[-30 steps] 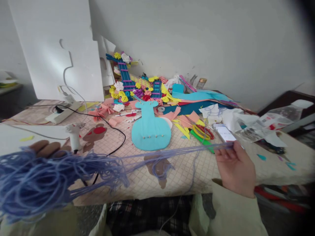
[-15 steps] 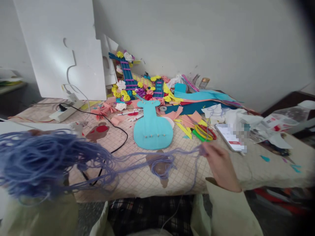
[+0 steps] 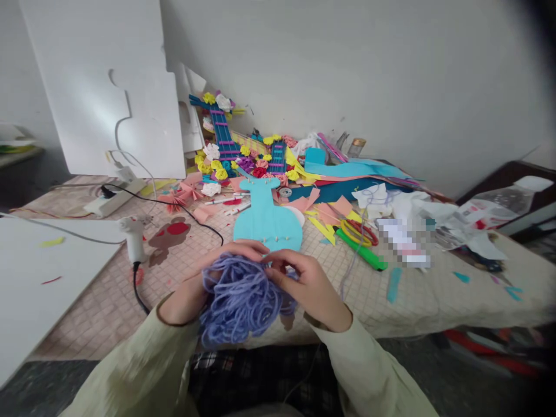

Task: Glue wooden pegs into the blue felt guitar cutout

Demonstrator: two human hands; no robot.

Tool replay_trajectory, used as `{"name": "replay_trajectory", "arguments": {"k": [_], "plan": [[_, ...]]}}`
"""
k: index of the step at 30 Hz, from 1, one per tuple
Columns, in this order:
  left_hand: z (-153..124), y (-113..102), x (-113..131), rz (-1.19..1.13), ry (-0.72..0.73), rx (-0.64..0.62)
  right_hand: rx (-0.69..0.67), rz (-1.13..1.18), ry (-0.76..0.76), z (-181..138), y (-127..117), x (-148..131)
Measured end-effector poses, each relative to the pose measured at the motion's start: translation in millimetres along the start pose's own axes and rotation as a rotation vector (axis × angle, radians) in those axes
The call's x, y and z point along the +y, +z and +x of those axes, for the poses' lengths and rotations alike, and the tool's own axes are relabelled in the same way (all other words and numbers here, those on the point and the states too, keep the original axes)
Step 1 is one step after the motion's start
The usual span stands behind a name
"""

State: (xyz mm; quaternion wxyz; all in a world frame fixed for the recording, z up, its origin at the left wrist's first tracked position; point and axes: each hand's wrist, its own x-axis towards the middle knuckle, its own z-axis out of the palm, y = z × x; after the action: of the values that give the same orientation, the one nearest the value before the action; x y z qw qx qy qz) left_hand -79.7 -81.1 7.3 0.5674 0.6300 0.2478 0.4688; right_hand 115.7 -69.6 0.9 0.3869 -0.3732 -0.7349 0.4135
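A loose tangle of purple-blue yarn (image 3: 243, 301) hangs between my two hands at the front of the table. My left hand (image 3: 195, 284) wraps round its left and upper side. My right hand (image 3: 310, 284) pinches at the top right of the bundle, thumb and forefinger curled together. Just beyond the yarn lies a light-blue guitar-shaped cutout (image 3: 266, 217), with small pegs at its head and along its body; my fingers and the yarn cover its lower edge. A thin strand of yarn (image 3: 351, 263) runs off to the right, past the scissors.
A glue gun (image 3: 134, 243) stands at the left beside a white board (image 3: 47, 278). To the right lie scissors (image 3: 358, 231), a green cutter (image 3: 365, 252) and a phone (image 3: 403, 243). Decorated blue paper guitars (image 3: 223, 136) and paper flowers fill the back. A power strip (image 3: 113, 200) trails cables.
Both hands have come together at the middle, the left one bringing the yarn bundle from the far left. Strands stretched across the table are now gathered in, uncovering the glue gun.
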Motion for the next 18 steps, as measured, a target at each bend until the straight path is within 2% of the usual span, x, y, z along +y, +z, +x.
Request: {"name": "replay_trajectory", "arguments": {"k": [3,6,11,13,16,18], "plan": [[-4,-6,1,0.066,-0.018,0.013,0.076,-0.025,0.021,-3,-8,8],[-5,-12,1,0.012,0.016,-0.012,0.141,0.008,-0.005,-4,-14,10],[1,-13,-1,0.003,0.112,-0.116,-0.060,-0.071,-0.153,2,-3,-1],[1,-10,0,-0.018,0.078,-0.099,0.007,-0.124,-0.140,5,-1,-1],[-3,-10,5,-0.066,0.039,-0.104,0.191,-0.107,-0.085,4,-9,5],[-5,-16,8,-0.080,0.034,-0.008,0.305,-0.064,-0.045,0,-20,12]]}}
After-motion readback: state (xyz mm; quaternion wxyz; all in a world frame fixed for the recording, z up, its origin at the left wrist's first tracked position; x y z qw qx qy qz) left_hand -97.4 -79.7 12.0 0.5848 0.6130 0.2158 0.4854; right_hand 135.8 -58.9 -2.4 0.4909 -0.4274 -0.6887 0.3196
